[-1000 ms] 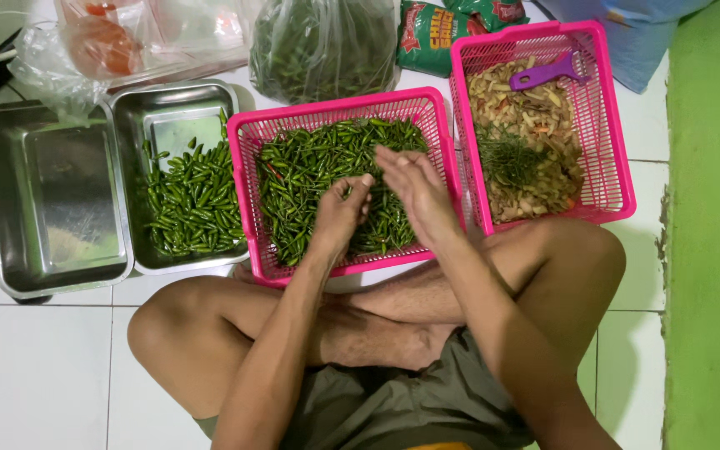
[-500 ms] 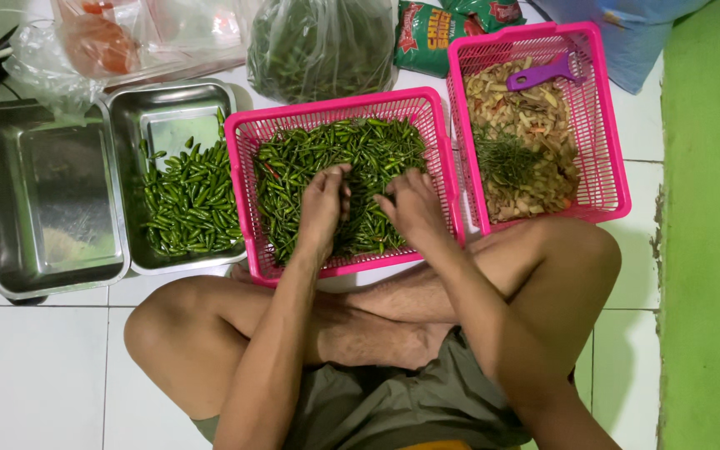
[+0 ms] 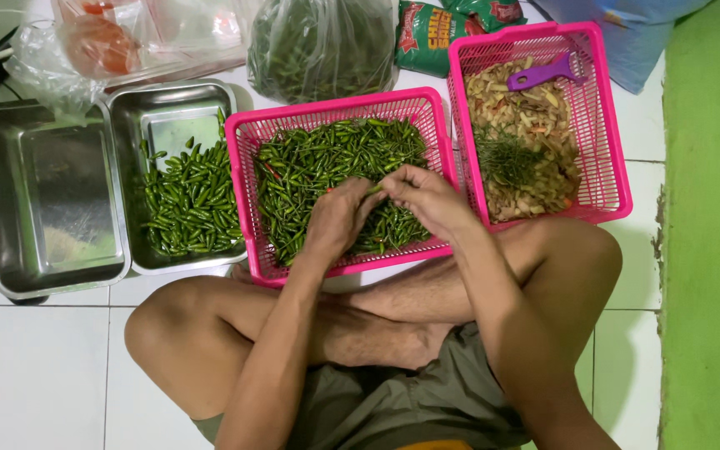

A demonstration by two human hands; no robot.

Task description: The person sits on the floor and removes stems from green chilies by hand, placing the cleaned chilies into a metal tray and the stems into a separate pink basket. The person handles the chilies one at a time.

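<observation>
the left hand (image 3: 339,218) and the right hand (image 3: 427,198) meet over the middle of the pink basket (image 3: 247,196), fingers curled in and pinched together on a single green chili (image 3: 374,190) held between the two sets of fingertips. the chili sits at about 1 o'clock from the left hand and at 9 o'clock from the right hand, touching both. just under the hands lies the heap of green chilies (image 3: 310,162) that fills the basket, spreading mostly toward 11 and 12 o'clock from the hands.

at 9 o'clock from the basket, touching its side, stands a steel tray (image 3: 168,100) with more green chilies (image 3: 189,204) piled in its near half. further out at 9 o'clock is a second steel tray (image 3: 52,200). at 3 o'clock from the hands a second pink basket (image 3: 610,142) holds pale peelings and stems, with a purple scoop (image 3: 543,75) lying at its far end. at 12 o'clock, beyond the basket, a clear bag of chilies (image 3: 322,46) rests on the white tiled floor (image 3: 35,367).
</observation>
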